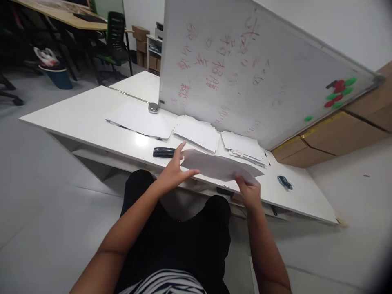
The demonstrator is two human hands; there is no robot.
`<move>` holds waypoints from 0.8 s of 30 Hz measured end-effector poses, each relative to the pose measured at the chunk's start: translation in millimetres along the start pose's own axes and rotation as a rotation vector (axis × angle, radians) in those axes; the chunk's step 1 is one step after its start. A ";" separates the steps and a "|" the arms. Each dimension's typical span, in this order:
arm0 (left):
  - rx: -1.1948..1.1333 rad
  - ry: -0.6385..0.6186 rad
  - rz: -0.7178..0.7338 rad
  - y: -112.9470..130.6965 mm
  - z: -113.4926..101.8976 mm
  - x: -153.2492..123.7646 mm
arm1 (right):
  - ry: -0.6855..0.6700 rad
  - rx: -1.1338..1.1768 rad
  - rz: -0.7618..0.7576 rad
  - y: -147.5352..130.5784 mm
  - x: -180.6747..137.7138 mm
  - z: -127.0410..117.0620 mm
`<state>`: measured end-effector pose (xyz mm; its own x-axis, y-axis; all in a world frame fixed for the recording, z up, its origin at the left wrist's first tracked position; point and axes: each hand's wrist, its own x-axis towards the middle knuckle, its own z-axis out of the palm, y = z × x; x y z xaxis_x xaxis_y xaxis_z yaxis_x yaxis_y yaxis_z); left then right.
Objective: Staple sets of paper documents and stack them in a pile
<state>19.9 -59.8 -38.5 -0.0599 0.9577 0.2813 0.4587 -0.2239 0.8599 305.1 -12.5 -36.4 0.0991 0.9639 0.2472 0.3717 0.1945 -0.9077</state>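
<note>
My right hand (249, 191) grips the paper (219, 166), thumb on its near side, close to the right end. The paper is held up over the front edge of the white table (82, 112). At its left end my left hand (173, 173) is open, thumb and fingers spread apart around the edge. Just behind that hand a black stapler (163, 152) lies on the table, partly covered by the fingers. Beyond the held paper are two stacks of white paper, a middle stack (197, 132) and a right stack (243, 146).
Further left lie more white sheets (142, 122) and a grey computer mouse (153, 108). A dark blue object, perhaps scissors (285, 182), is at the right. A whiteboard (214, 53) with red writing stands behind the stacks, cardboard boxes (352, 130) beyond it.
</note>
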 end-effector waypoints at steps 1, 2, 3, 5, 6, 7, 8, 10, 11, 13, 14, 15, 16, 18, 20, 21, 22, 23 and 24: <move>-0.077 -0.014 -0.019 0.8 0.8 10.4 | 0.013 0.008 -0.029 -0.5 7.1 5.6; -0.135 -0.027 -0.029 -0.8 3.8 19.1 | 0.013 0.022 -0.037 1.5 12.5 12.7; -0.168 -0.032 -0.041 -4.4 8.6 25.7 | 0.002 0.039 -0.025 5.7 16.2 20.8; -0.171 -0.009 -0.081 -15.7 20.7 32.2 | -0.047 0.082 0.021 18.9 18.8 38.0; -0.162 0.007 -0.102 -22.2 26.6 32.6 | -0.073 0.111 0.037 26.7 18.3 46.0; -0.153 0.021 -0.117 -28.3 31.8 31.8 | -0.093 0.145 0.042 34.3 16.9 53.0; -0.146 0.031 -0.129 -33.7 36.0 30.3 | -0.099 0.179 0.040 41.2 15.1 58.9; -0.126 0.043 -0.151 -40.8 41.4 27.2 | -0.078 0.222 0.032 51.4 11.0 66.8; -0.113 0.042 -0.161 -42.3 43.1 26.2 | -0.067 0.221 0.035 54.4 9.1 68.9; -0.110 0.032 -0.162 -41.7 45.5 25.2 | -0.069 0.169 0.045 56.6 6.5 70.7; -0.124 0.018 -0.141 -40.3 46.7 25.1 | -0.075 0.129 0.046 56.2 5.6 70.5; -0.141 0.003 -0.108 -38.5 48.2 25.0 | -0.077 0.091 0.045 55.3 4.9 69.8; -0.153 -0.009 -0.074 -36.8 49.8 24.7 | -0.066 0.057 0.044 54.0 4.2 68.7; -0.150 -0.020 -0.044 -34.8 53.6 23.3 | -0.010 0.009 0.042 51.9 1.8 65.1; -0.134 -0.014 -0.067 -35.4 57.3 20.7 | 0.013 -0.024 0.030 51.8 -2.2 60.1; -0.134 -0.011 -0.081 -36.6 59.0 19.0 | -0.003 -0.043 0.020 52.7 -4.7 57.3; -0.141 -0.011 -0.087 -38.0 60.4 17.1 | -0.027 -0.058 0.008 54.3 -7.3 54.4; -0.149 -0.009 -0.087 -39.5 61.7 15.1 | -0.044 -0.068 0.000 56.3 -9.7 51.7; -0.156 -0.009 -0.083 -40.6 62.8 13.2 | -0.049 -0.072 0.005 58.7 -11.6 49.2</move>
<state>56.2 -26.7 -96.5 -0.0835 0.9755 0.2035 0.3093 -0.1688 0.9359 280.4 -3.3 -109.2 0.0570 0.9729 0.2242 0.4364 0.1777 -0.8820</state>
